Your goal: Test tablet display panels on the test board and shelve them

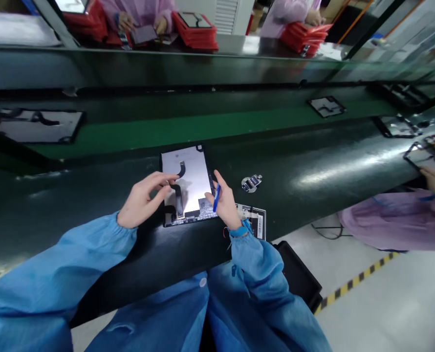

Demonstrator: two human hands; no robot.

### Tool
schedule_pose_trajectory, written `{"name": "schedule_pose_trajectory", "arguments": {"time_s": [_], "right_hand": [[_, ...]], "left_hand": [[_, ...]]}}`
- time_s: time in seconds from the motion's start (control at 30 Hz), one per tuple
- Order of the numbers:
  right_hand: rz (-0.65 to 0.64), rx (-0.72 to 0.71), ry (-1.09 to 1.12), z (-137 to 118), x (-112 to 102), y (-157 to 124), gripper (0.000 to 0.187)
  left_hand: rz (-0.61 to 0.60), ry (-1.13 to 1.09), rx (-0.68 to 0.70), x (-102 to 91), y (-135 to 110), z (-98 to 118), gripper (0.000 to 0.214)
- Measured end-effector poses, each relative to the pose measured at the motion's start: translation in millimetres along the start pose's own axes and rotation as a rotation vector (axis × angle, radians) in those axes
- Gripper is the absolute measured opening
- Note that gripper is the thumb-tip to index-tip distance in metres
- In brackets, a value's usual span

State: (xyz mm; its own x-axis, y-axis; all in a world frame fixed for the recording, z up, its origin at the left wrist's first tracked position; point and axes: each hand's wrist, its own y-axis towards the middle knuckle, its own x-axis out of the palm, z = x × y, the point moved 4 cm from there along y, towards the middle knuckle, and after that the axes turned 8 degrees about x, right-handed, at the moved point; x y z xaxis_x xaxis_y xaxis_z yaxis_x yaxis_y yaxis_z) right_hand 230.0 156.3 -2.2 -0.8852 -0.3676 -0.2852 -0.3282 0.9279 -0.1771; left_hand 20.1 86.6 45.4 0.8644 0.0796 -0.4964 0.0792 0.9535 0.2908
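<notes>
Pretty clearly an electronics factory line: green conveyor belt [203,129] just past the left grip [142,200], red tray stacks [194,30], workers in lilac smocks [397,220], yellow-black floor tape [353,283].

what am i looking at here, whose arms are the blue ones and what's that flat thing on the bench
There's no machine here, just a person working with bare hands. This one picture comes from a camera worn on their head, looking down, so the blue sleeves are their own.

Their left hand is over a dark flat cable on a flat panel, possibly part of a tablet, with a silvery back. Their right hand holds a slim blue tool at the panel's edge. Nearby lie a small metal part and a labelled card, all on a dark green bench.

Beyond, more panels lie on a green belt. A co-worker in a lilac smock is at the right, and others work across the way beside red stacks.
</notes>
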Motion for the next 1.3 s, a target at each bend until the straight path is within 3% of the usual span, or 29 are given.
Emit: {"name": "schedule_pose_trajectory", "arguments": {"time_s": [0.07,0.13,0.3,0.4,0.57,0.67,0.77,1.0,1.3], "right_hand": [[0.026,0.022,-0.026,13,-1,-15,0.086],[0.056,0.017,-0.091,19,-1,-34,0.083],[0.188,-0.053,-0.275,6,-12,-73,0.070],[0.265,-0.072,-0.184,-7,-13,-82,0.050],[0.030,-0.011,-0.010,-12,27,-79,0.021],[0.016,0.047,-0.062,-3,44,-74,0.032],[0.059,0.052,-0.077,3,47,-72,0.033],[0.058,-0.141,-0.259,-6,49,-77,0.039],[0.024,-0.164,-0.358,-8,56,-77,0.036]], "left_hand": [[0.167,0.224,0.077,-4.2,-16,-11,0.030],[0.199,0.382,0.105,-3.5,-32,-22,0.031],[-0.143,0.424,0.222,21.9,-55,-35,0.056],[-0.232,0.426,0.267,30.3,-58,-36,0.060],[-0.228,0.414,0.288,29.1,-58,-36,0.059],[-0.221,0.402,0.292,28.0,-59,-36,0.060],[-0.216,0.390,0.301,28.2,-60,-36,0.062],[-0.243,0.391,0.291,29.6,-59,-35,0.061],[-0.237,0.388,0.302,29.3,-59,-37,0.063]]}}
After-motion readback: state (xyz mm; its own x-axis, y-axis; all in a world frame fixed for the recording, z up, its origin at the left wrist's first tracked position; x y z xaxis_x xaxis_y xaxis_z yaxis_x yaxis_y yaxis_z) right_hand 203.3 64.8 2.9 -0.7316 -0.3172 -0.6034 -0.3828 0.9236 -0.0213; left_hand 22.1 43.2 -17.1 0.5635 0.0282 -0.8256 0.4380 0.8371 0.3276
